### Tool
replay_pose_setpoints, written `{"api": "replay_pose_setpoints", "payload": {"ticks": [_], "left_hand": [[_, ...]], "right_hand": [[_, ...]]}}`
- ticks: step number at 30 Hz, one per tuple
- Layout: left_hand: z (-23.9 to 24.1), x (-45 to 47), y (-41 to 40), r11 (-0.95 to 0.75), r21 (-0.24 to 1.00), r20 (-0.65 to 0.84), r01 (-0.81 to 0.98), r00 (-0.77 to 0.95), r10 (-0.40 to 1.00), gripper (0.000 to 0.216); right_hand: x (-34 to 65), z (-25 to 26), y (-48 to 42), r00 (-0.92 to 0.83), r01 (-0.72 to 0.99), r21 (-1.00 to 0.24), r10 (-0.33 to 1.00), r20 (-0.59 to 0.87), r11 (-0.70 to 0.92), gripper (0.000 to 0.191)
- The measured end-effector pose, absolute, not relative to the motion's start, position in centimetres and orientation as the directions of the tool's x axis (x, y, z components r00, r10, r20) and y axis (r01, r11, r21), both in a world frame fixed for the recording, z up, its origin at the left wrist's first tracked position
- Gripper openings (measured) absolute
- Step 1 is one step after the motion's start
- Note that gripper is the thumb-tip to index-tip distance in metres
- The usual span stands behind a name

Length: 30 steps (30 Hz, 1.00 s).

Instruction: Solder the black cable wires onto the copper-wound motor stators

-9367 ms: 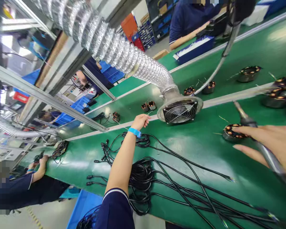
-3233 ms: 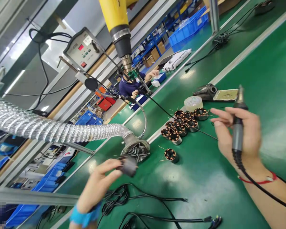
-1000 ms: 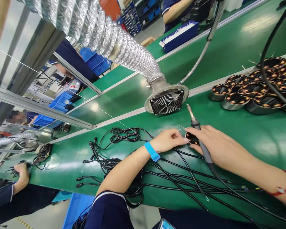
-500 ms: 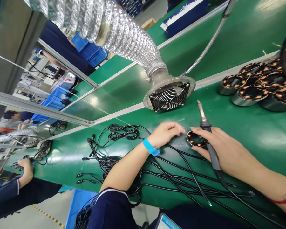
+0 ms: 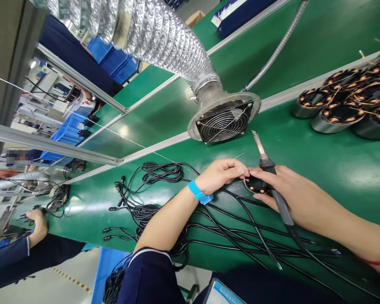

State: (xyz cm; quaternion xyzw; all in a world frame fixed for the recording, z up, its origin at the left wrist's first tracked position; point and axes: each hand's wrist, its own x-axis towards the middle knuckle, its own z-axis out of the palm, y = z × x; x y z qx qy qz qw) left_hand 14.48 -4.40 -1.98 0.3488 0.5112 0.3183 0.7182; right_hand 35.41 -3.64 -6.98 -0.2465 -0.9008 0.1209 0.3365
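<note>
A grey soldering iron (image 5: 280, 202) rests in my right hand (image 5: 304, 198), its metal tip pointing up and away. The same hand's thumb and fingers also grip a small round motor stator (image 5: 256, 184) with copper windings. My left hand (image 5: 223, 172), with a blue band at the wrist, is closed at the stator's left edge, fingertips close to my right thumb. What is pinched there is too small to make out. Black cables (image 5: 234, 228) lie beneath both forearms.
A fume extractor fan (image 5: 224, 124) hangs just beyond my hands on a silver duct (image 5: 164, 42). Larger stators (image 5: 338, 118) are grouped at the back right. A thin white line (image 5: 114, 131) crosses from upper left. Another person's hand (image 5: 38, 219) works at far left.
My left hand's fingers have closed and come up to the stator's edge by my right thumb. The soldering iron and stator have shifted slightly left; the view has tilted a little.
</note>
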Motion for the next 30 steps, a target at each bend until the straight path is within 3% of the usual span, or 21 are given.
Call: {"api": "replay_pose_setpoints", "payload": {"ticks": [5,9,13,18,20,22,25,27,30], "left_hand": [[-2.2,14.0,-5.0,0.502,0.864,-0.496,0.03,0.222,0.84,0.019],[-2.1,13.3,-5.6,0.515,0.839,-0.539,0.177,0.41,0.736,0.026],[-2.3,13.4,-5.8,0.471,0.868,-0.487,0.156,0.45,0.749,0.012],[-2.7,14.7,-5.8,0.445,0.886,-0.455,0.132,0.432,0.778,0.02],[-2.9,15.0,-6.1,0.352,0.901,-0.431,0.255,0.41,0.804,0.013],[-3.0,15.2,-6.6,0.154,0.866,-0.375,0.477,0.414,0.829,0.01],[-2.9,15.3,-7.2,-0.175,0.669,-0.303,0.723,0.479,0.824,0.017],[-2.7,15.3,-7.3,-0.265,0.619,-0.27,0.739,0.517,0.812,0.019],[-1.9,14.8,-6.9,-0.189,0.777,-0.219,0.601,0.538,0.814,0.02]], "right_hand": [[35.9,-7.5,-3.4,-0.632,0.429,-0.414,0.594,0.497,0.803,0.041],[36.4,-8.0,-3.3,-0.622,0.417,-0.471,0.622,0.476,0.777,0.043],[36.6,-8.4,-3.4,-0.609,0.423,-0.552,0.677,0.413,0.718,0.049],[36.7,-8.8,-2.5,-0.619,0.407,-0.655,0.719,0.315,0.637,0.056],[36.9,-8.4,-1.9,-0.618,0.409,-0.672,0.729,0.294,0.617,0.059],[37.3,-7.6,-1.6,-0.595,0.432,-0.677,0.753,0.282,0.596,0.061],[38.3,-6.0,-2.0,-0.519,0.484,-0.68,0.806,0.284,0.551,0.063],[39.2,-5.0,-3.0,-0.45,0.501,-0.691,0.838,0.307,0.522,0.06],[39.7,-3.9,-5.4,-0.355,0.474,-0.731,0.866,0.352,0.491,0.049]]}}
